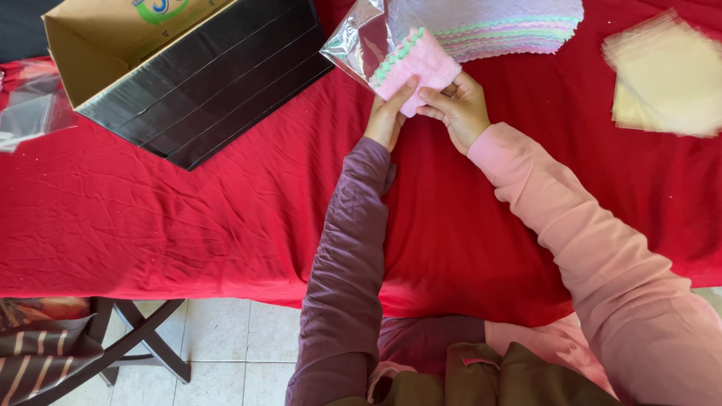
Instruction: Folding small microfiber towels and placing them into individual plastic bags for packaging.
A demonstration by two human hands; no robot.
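My left hand (pixel 387 116) and my right hand (pixel 457 107) both grip a folded pink cloth with a green scalloped edge (pixel 416 64). The cloth sits partly inside a clear plastic bag (pixel 357 45) whose open mouth faces my hands. Both hands are above the red tablecloth (pixel 226 218), near the table's far middle. My left sleeve is purple, my right sleeve pink.
A stack of pastel cloths (pixel 496 26) lies just behind the hands. A pile of clear bags (pixel 665 75) lies at the far right. An open cardboard box with black tape (pixel 188 71) lies at the far left. A folding stool (pixel 113 338) stands on the tiled floor.
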